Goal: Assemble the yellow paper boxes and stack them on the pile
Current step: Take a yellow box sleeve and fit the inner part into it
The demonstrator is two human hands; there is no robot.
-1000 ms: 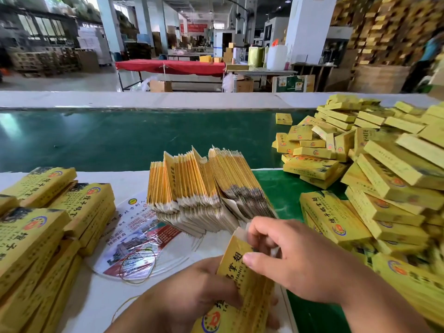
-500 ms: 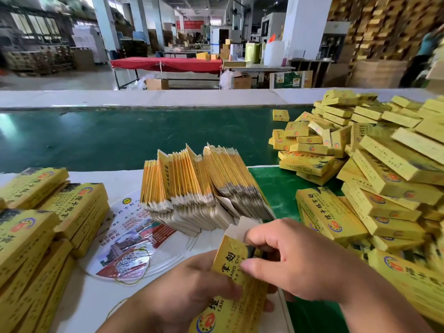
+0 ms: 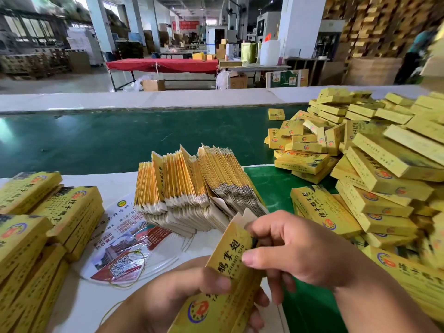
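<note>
Factory bench, lower centre: left hand point(image 3: 173, 292) grips the yellow box point(image 3: 225, 267); right hand point(image 3: 298, 251) now pinches its far end, top flap point(image 3: 242, 218) lifted clear, closing underway.

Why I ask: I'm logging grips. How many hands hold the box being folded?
2. The left hand grips the box low down, thumb on its printed face. The right hand pinches its upper end. No other hand shows.
</note>
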